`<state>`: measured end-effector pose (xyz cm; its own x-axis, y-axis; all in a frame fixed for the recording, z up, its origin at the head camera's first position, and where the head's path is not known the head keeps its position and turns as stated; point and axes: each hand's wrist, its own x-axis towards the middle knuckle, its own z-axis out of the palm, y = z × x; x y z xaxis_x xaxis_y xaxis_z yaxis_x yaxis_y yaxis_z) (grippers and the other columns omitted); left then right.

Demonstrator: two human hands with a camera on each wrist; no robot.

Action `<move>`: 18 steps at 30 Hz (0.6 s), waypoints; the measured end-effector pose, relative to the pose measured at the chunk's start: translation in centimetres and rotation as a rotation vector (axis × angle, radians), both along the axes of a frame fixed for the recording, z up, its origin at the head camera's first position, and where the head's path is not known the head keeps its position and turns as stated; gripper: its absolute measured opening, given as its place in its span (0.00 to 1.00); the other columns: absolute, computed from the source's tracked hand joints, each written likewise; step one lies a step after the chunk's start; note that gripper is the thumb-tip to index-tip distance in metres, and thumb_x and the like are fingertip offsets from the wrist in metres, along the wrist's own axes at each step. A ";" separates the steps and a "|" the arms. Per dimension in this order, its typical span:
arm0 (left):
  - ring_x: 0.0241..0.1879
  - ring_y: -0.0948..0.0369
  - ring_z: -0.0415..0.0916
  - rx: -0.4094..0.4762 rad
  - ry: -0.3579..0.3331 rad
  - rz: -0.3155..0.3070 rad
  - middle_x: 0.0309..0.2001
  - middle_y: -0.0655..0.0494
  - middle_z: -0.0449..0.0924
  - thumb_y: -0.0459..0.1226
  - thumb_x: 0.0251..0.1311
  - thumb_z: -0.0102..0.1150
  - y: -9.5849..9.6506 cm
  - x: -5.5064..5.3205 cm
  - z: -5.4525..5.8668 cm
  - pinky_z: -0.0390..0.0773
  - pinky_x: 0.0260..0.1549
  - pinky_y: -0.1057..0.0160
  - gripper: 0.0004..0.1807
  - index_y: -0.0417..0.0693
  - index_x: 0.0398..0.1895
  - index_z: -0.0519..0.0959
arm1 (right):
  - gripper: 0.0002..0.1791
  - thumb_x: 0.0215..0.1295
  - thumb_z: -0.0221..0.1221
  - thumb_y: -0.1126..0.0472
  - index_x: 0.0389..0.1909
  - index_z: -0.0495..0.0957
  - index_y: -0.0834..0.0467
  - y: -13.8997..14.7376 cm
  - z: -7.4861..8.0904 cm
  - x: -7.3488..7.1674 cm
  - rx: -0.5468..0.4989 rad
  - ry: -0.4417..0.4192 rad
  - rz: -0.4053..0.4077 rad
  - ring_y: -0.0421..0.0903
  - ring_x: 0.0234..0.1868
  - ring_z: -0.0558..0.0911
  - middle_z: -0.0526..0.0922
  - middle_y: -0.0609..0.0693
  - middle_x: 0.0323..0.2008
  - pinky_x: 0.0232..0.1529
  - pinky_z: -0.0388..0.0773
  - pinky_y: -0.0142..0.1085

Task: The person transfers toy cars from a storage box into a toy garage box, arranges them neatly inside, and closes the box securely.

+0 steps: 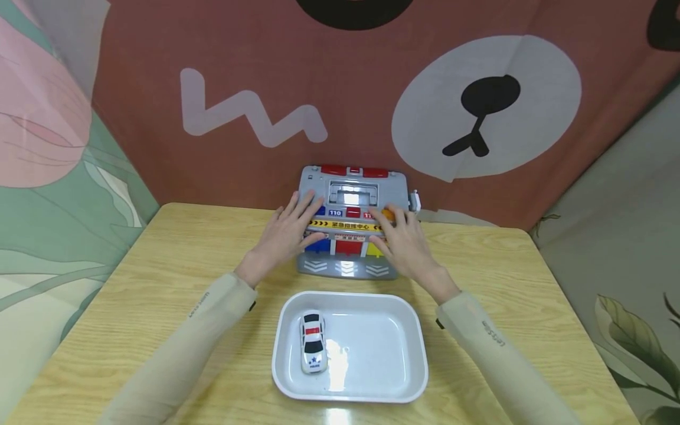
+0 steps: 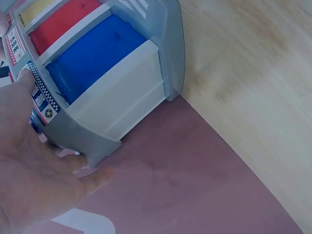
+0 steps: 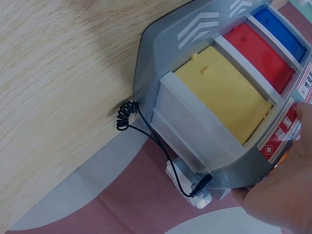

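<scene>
Both arms (image 1: 183, 348), in long beige sleeves (image 1: 496, 348), stretch forward over the table (image 1: 478, 265) and slant inward, bringing the hands near the middle of its far edge, apart from each other. The left hand (image 1: 287, 229) shows its back, fingers spread and nearly straight toward the far edge, thumb set apart and angled inward. The right hand (image 1: 409, 245) roughly mirrors it, its fingers slightly bent and its thumb also angled inward. Both wrists (image 1: 249, 268) show bare beyond the cuffs.
</scene>
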<state>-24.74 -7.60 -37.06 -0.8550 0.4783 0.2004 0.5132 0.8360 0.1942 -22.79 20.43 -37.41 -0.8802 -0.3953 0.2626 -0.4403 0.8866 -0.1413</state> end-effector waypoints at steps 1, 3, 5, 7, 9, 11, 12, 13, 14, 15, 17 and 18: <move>0.74 0.47 0.31 -0.001 0.004 -0.002 0.77 0.50 0.39 0.61 0.65 0.47 -0.1 0.0 0.0 0.53 0.65 0.37 0.44 0.56 0.78 0.45 | 0.34 0.71 0.51 0.43 0.74 0.56 0.47 0.0 0.0 0.0 0.001 0.001 0.000 0.61 0.61 0.59 0.55 0.62 0.68 0.59 0.63 0.57; 0.74 0.46 0.32 -0.001 0.011 -0.003 0.77 0.50 0.40 0.61 0.65 0.47 -0.2 0.0 0.0 0.53 0.65 0.37 0.44 0.56 0.78 0.46 | 0.33 0.71 0.51 0.44 0.74 0.56 0.47 -0.1 0.0 0.0 0.002 0.003 0.002 0.61 0.61 0.59 0.55 0.62 0.68 0.59 0.63 0.57; 0.74 0.46 0.33 0.003 0.015 -0.005 0.77 0.50 0.40 0.61 0.65 0.48 -0.2 0.0 0.0 0.54 0.64 0.37 0.44 0.56 0.78 0.46 | 0.33 0.72 0.51 0.44 0.74 0.56 0.47 -0.1 0.0 0.0 0.002 0.004 0.006 0.61 0.61 0.59 0.55 0.62 0.68 0.58 0.63 0.57; 0.74 0.47 0.32 0.013 0.009 -0.007 0.77 0.50 0.40 0.60 0.65 0.48 -0.2 0.0 0.0 0.55 0.64 0.37 0.44 0.56 0.78 0.46 | 0.33 0.72 0.50 0.44 0.74 0.56 0.47 -0.1 0.0 0.0 0.001 0.005 0.011 0.61 0.60 0.59 0.55 0.62 0.68 0.58 0.63 0.57; 0.74 0.48 0.30 0.022 0.000 -0.009 0.77 0.50 0.39 0.60 0.65 0.49 -0.2 0.1 -0.1 0.56 0.64 0.37 0.44 0.57 0.78 0.45 | 0.33 0.72 0.50 0.43 0.74 0.56 0.47 -0.1 0.0 0.0 0.000 0.005 0.011 0.61 0.60 0.59 0.55 0.62 0.68 0.58 0.63 0.57; 0.74 0.48 0.29 0.029 -0.009 -0.012 0.77 0.51 0.38 0.60 0.65 0.49 -0.2 0.0 -0.1 0.57 0.63 0.36 0.44 0.57 0.78 0.44 | 0.34 0.71 0.51 0.43 0.74 0.56 0.47 -0.1 0.1 0.1 -0.001 0.004 0.008 0.61 0.60 0.59 0.55 0.62 0.68 0.58 0.63 0.57; 0.74 0.48 0.29 0.034 -0.014 -0.013 0.77 0.51 0.38 0.60 0.65 0.49 -0.2 0.0 -0.1 0.57 0.63 0.36 0.44 0.57 0.78 0.44 | 0.34 0.71 0.51 0.43 0.74 0.56 0.47 -0.1 0.1 0.1 0.000 0.005 0.007 0.61 0.60 0.59 0.55 0.62 0.68 0.58 0.64 0.57; 0.74 0.48 0.29 0.036 -0.018 -0.014 0.77 0.51 0.38 0.59 0.65 0.49 -0.1 0.0 -0.1 0.57 0.62 0.36 0.44 0.57 0.78 0.44 | 0.34 0.71 0.51 0.43 0.74 0.56 0.47 0.0 0.1 0.1 0.001 0.006 0.005 0.61 0.60 0.59 0.55 0.62 0.68 0.58 0.64 0.57; 0.74 0.48 0.29 0.040 -0.022 -0.014 0.77 0.51 0.38 0.59 0.65 0.49 -0.1 0.1 0.0 0.57 0.62 0.35 0.44 0.57 0.78 0.44 | 0.34 0.71 0.51 0.43 0.74 0.56 0.47 0.0 0.0 0.0 0.004 0.007 0.004 0.61 0.60 0.59 0.55 0.62 0.68 0.58 0.64 0.57; 0.74 0.48 0.29 0.042 -0.030 -0.013 0.77 0.51 0.38 0.59 0.65 0.49 0.0 0.1 0.0 0.57 0.62 0.35 0.44 0.57 0.78 0.44 | 0.34 0.71 0.50 0.43 0.74 0.56 0.47 0.0 0.0 0.0 0.008 0.008 0.004 0.61 0.60 0.59 0.55 0.62 0.68 0.57 0.64 0.56; 0.74 0.48 0.28 0.044 -0.045 -0.012 0.77 0.51 0.37 0.59 0.65 0.49 0.0 0.1 0.2 0.56 0.62 0.35 0.44 0.56 0.78 0.45 | 0.33 0.72 0.49 0.42 0.74 0.55 0.47 0.1 0.0 0.0 0.013 0.011 0.009 0.61 0.60 0.60 0.55 0.62 0.68 0.57 0.64 0.57; 0.74 0.48 0.28 0.044 -0.053 -0.010 0.77 0.51 0.37 0.58 0.65 0.50 0.0 0.2 0.3 0.56 0.62 0.35 0.44 0.56 0.78 0.45 | 0.33 0.72 0.49 0.42 0.74 0.55 0.47 0.1 0.0 -0.1 0.012 0.012 0.011 0.61 0.60 0.60 0.55 0.62 0.68 0.57 0.64 0.57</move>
<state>-24.57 -7.56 -36.77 -0.8601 0.4788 0.1759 0.5097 0.8209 0.2576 -22.84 20.51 -37.43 -0.8727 -0.4081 0.2680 -0.4516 0.8834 -0.1251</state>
